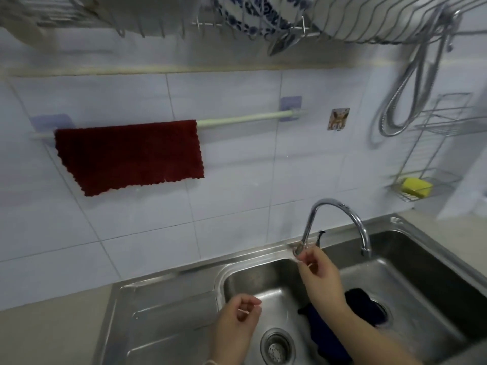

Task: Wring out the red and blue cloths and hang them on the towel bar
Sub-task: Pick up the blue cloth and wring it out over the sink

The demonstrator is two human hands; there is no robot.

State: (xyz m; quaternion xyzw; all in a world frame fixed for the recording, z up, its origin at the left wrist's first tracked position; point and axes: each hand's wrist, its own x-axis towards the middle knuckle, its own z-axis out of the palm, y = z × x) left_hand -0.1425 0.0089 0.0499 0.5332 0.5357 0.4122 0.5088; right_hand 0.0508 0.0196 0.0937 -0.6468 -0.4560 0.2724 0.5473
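The red cloth [129,155] hangs spread over the left part of the pale green towel bar [245,119] on the tiled wall. The dark blue cloth [363,306] lies crumpled over the divider between the two sink basins, partly hidden by my right forearm. My right hand [315,270] reaches up to the base of the chrome tap [340,219], fingertips at its handle. My left hand [237,322] hovers over the left basin, fingers loosely curled, holding nothing.
A steel double sink [168,306] with a drainboard on the left and a round strainer [276,346]. A dish rack with plates [263,17] hangs overhead. A wire caddy holds a yellow sponge [416,187] at the right, beside a hanging metal hose [405,101].
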